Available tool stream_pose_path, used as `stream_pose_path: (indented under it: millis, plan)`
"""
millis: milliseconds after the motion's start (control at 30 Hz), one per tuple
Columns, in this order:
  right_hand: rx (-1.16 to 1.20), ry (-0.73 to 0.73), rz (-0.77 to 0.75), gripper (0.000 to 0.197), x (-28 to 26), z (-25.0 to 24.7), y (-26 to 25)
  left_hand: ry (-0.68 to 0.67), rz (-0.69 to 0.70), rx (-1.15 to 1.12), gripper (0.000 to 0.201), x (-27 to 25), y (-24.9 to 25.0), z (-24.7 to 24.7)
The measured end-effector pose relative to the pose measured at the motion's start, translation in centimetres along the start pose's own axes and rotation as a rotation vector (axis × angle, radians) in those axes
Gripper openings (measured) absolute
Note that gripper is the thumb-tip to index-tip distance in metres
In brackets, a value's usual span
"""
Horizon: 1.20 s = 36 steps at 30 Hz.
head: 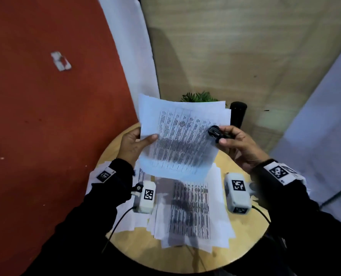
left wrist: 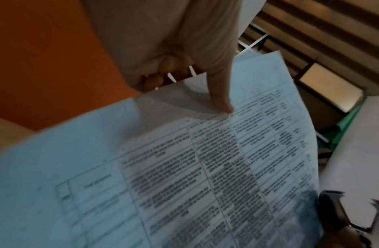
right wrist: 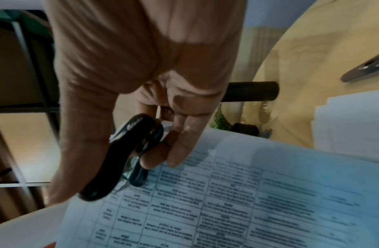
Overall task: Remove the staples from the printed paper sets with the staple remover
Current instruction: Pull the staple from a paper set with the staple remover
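Over our small round wooden table (head: 243,253), the raised set of white printed sheets (head: 181,136) fills the middle air between our left hand (head: 132,145) and our right hand (head: 239,145), which grips the black staple remover (head: 215,132) at the set's right edge. Below, loose white printed pages (head: 193,214) cover most of the tabletop, leaving bare wood only along the near rim and at the right side. At the far edge, a tall black cylinder (head: 238,114) and a small green plant (head: 198,97) block any reach straight ahead.
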State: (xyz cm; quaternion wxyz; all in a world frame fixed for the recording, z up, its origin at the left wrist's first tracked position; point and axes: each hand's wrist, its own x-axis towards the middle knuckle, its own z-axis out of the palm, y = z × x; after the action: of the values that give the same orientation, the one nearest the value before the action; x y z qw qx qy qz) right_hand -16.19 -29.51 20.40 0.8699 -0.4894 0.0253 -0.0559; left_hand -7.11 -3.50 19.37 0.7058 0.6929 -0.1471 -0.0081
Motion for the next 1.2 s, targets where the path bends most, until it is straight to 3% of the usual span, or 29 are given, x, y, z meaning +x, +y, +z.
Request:
stream_pose_path:
  millis: [100, 200, 267, 333, 467, 667, 800, 933, 1133, 1200]
  plan:
    - [-0.020, -0.065, -0.048, 0.083, -1.0, 1.5, -1.6, 0.114, 0.063, -0.016, 0.025, 0.1, 2.6, -0.1]
    - [-0.035, -0.125, -0.081, 0.086, -2.1, 2.9, -3.2, 0.254, 0.192, 0.025, 0.057, 0.2, 5.2, 0.1]
    - [-0.041, -0.164, -0.102, 0.073, -2.8, 3.5, -4.1, 0.232, 0.297, 0.115, 0.093, 0.3, 7.1, 0.0]
    - [-0.063, -0.200, -0.121, 0.067, -3.4, 3.8, -4.8, 0.149, 0.387, 0.213, 0.105, 0.0, 9.2, 0.0]
    - [-0.173, -0.198, -0.149, 0.064, -4.1, 3.5, -5.7, -0.092, 0.406, 0.606, 0.057, -0.1, 13.4, -0.2]
    - [-0.200, -0.160, -0.181, 0.064, -5.4, 3.6, -6.4, -0.318, 0.285, 0.583, 0.049, -1.6, 16.4, 0.6]
    - [-0.148, -0.175, -0.223, 0.062, -6.2, 4.0, -6.5, -0.339, 0.230, 0.551, 0.025, -2.5, 16.7, 0.2]
    - [-0.056, -0.159, -0.232, 0.061, -6.4, 4.3, -6.2, -0.368, 0.201, 0.567, 0.049, -3.0, 16.2, -0.3]
    - [0.002, -0.126, -0.249, 0.060, -6.6, 4.6, -5.7, -0.296, 0.208, 0.427, 0.025, -3.8, 16.5, -0.3]
    - [0.022, -0.124, -0.260, 0.060, -6.8, 4.6, -5.4, -0.223, 0.220, 0.312, 0.026, -4.0, 16.4, -0.1]
